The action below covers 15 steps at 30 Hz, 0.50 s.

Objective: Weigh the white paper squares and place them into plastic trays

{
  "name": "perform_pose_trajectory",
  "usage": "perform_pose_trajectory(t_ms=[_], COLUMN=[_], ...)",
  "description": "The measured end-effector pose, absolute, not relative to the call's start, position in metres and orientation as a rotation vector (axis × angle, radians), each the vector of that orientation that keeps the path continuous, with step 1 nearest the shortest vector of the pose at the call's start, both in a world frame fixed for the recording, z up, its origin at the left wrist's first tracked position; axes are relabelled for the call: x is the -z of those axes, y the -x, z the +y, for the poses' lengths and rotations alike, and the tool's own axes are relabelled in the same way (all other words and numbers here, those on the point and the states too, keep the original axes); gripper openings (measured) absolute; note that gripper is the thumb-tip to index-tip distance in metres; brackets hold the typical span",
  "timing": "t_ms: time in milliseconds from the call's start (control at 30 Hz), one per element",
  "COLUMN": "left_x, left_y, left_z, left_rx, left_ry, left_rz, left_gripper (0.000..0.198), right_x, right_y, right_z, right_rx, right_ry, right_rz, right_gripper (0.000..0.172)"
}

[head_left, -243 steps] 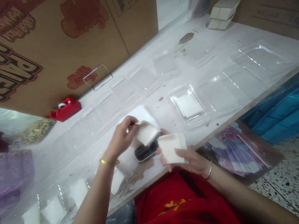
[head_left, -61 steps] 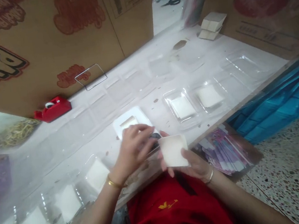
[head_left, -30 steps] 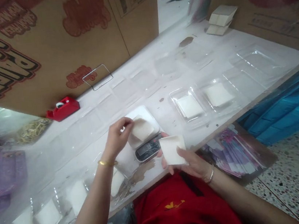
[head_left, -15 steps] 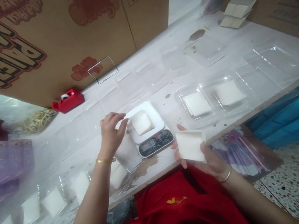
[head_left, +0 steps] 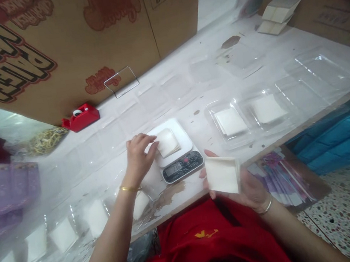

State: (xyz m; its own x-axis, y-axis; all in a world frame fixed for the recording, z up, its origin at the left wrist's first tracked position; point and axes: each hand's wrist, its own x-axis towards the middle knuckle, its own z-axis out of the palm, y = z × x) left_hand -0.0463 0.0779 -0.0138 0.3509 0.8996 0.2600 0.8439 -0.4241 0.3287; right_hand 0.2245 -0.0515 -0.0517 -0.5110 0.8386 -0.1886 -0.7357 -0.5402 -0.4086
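A white kitchen scale (head_left: pixel 178 130) holds a small stack of thin, square, off-white sheets (head_left: pixel 168 142) on its platform. My left hand (head_left: pixel 141 154) reaches in from the left; its thumb and forefinger, slightly apart, are at the stack's left corner. I cannot tell whether they touch it. In my right hand (head_left: pixel 252 189), to the right of the scale, is a thicker stack of the same square sheets (head_left: pixel 222 175), its edges curling up. Its fingers wrap around the stack from below.
Clear plastic trays (head_left: pixel 231 141) with sheet stacks stand right of the scale; more filled ones line the table's front left. Empty trays (head_left: pixel 302 92) sit further right. Behind are a large cardboard box (head_left: pixel 118 39) and a red tape dispenser (head_left: pixel 81 117). Purple packs (head_left: pixel 5 187) stand left.
My left hand has moved right, from beside the scale platform to the corner of the stack on it. My right hand has shifted slightly left with its stack.
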Motion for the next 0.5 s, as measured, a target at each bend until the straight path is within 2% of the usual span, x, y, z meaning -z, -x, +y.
perform_pose_trajectory(t_ms=[233,500], left_x=[0.020,0.025], left_y=[0.025,0.008], left_z=[0.074,0.070], left_rx=[-0.354,-0.249], left_ry=[-2.589,-2.658], left_rz=[1.558,1.703], left_gripper=[0.014,0.022], right_x=[0.051,0.051], right_y=[-0.221,-0.214], right_z=[-0.054,-0.054], right_rx=[-2.114,-2.110], right_ry=[0.490,0.489], right_rz=[-0.357,-0.346], right_gripper=[0.082,0.084])
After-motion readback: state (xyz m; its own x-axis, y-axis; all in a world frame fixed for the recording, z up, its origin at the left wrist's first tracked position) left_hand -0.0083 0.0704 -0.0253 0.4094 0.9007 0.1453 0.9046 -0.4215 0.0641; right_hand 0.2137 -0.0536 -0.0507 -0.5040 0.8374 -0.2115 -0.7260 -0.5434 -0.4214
